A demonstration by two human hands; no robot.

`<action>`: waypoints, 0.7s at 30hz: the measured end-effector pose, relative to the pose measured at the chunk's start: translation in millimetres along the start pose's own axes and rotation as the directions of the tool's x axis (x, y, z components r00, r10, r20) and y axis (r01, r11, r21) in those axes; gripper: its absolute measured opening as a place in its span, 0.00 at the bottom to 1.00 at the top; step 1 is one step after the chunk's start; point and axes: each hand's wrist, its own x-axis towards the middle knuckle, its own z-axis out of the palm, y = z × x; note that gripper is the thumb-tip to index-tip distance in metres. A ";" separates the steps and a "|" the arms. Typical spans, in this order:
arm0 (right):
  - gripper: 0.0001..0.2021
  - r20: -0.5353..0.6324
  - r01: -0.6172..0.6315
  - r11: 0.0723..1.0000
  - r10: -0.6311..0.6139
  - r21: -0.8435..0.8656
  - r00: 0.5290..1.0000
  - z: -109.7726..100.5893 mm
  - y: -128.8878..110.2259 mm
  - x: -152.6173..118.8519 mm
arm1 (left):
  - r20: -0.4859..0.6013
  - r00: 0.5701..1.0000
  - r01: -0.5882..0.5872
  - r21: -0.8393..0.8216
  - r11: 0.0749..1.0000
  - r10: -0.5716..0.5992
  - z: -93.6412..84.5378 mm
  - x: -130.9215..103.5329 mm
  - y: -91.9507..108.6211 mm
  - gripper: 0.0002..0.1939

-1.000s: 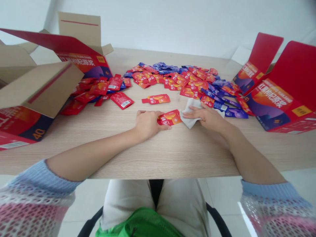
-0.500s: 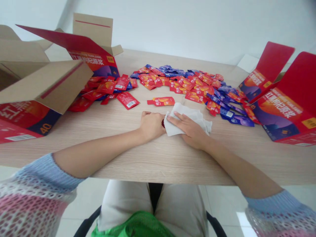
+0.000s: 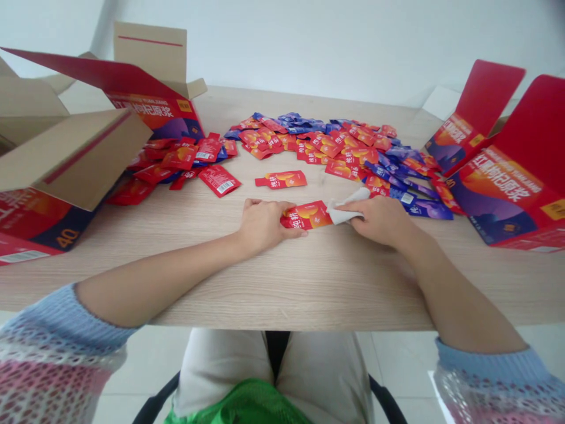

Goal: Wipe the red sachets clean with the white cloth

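Observation:
My left hand (image 3: 265,227) is closed on the left end of a red-orange sachet (image 3: 309,215) that lies nearly flat on the table. A folded white cloth or tissue (image 3: 346,211) is gripped in my right hand (image 3: 382,221), and its edge touches the sachet's right end. Just beyond them a single red sachet (image 3: 282,179) lies by itself. Another red sachet (image 3: 219,179), with its barcode upward, rests to its left at the edge of a pile. The right hand's fingertips are partly hidden by the cloth.
Red and blue sachets (image 3: 348,150) lie heaped in an arc across the back of the table (image 3: 265,288). A smaller pile (image 3: 176,159) sits by the open cartons (image 3: 75,159) on the left. More open red cartons (image 3: 507,182) stand on the right.
My right hand has slid right and bunched up the cloth, which lay spread over the sachet. The sachet's printed face now shows. My left hand keeps its hold at the left end.

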 end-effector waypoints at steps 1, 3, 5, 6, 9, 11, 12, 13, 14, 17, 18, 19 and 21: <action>0.21 -0.036 -0.038 0.999 0.038 -0.004 0.999 0.5 4.2 -1.0 | 0.001 1.000 0.002 0.000 1.000 -0.002 0.0 -0.1 0.0 0.41; 0.20 -0.136 -0.102 0.993 0.108 0.051 0.985 1.1 10.4 -1.9 | -0.001 1.000 0.006 0.001 1.000 -0.006 -0.3 -0.8 0.3 0.41; 0.22 -0.239 -0.123 0.977 0.164 0.175 0.957 0.3 12.0 -2.2 | -0.005 1.000 0.003 0.004 1.000 -0.003 -1.0 -1.7 0.8 0.40; 0.23 -0.287 -0.113 0.963 0.183 0.243 0.940 -0.7 10.7 -2.5 | -0.006 1.000 0.001 0.008 1.000 -0.001 -1.4 -2.0 1.1 0.39; 0.27 -0.391 -0.013 0.923 0.176 0.385 0.903 -3.7 -2.7 -3.9 | 0.010 1.000 -0.008 0.020 1.000 0.008 -2.6 -2.2 1.6 0.38; 0.31 -0.395 0.103 0.896 0.085 0.431 0.915 -2.7 -18.4 -4.5 | 0.022 1.000 -0.015 0.026 1.000 0.014 -2.9 -1.5 1.4 0.37; 0.33 -0.367 0.169 0.876 0.009 0.451 0.930 -0.8 -27.3 -4.3 | 0.022 1.000 -0.019 0.026 0.999 0.019 -2.7 -0.9 1.1 0.37; 0.35 -0.328 0.237 0.850 -0.082 0.470 0.941 2.1 -36.4 -3.4 | 0.019 1.000 -0.024 0.023 0.999 0.023 -2.4 -0.3 0.7 0.35; 0.36 -0.281 0.298 0.821 -0.176 0.486 0.944 5.7 -45.0 -1.9 | 0.015 1.000 -0.028 0.021 0.999 0.028 -2.0 0.5 0.2 0.32; 0.38 -0.143 0.405 0.787 -0.385 0.465 0.912 15.7 -63.3 5.0 | 0.008 0.999 -0.051 0.024 0.998 0.051 -1.0 3.1 -1.4 0.20; 0.38 -0.102 0.415 0.797 -0.415 0.439 0.904 17.6 -65.9 7.3 | 0.011 0.998 -0.065 0.025 0.998 0.065 -0.9 4.0 -2.0 0.17; 0.38 -0.066 0.410 0.815 -0.422 0.410 0.904 18.4 -66.5 9.2 | 0.014 0.997 -0.082 0.022 0.996 0.081 -0.8 4.8 -2.4 0.16; 0.37 -0.014 0.365 0.860 -0.386 0.356 0.922 17.5 -63.2 11.5 | 0.015 0.994 -0.106 0.002 0.994 0.106 -0.6 6.0 -3.3 0.20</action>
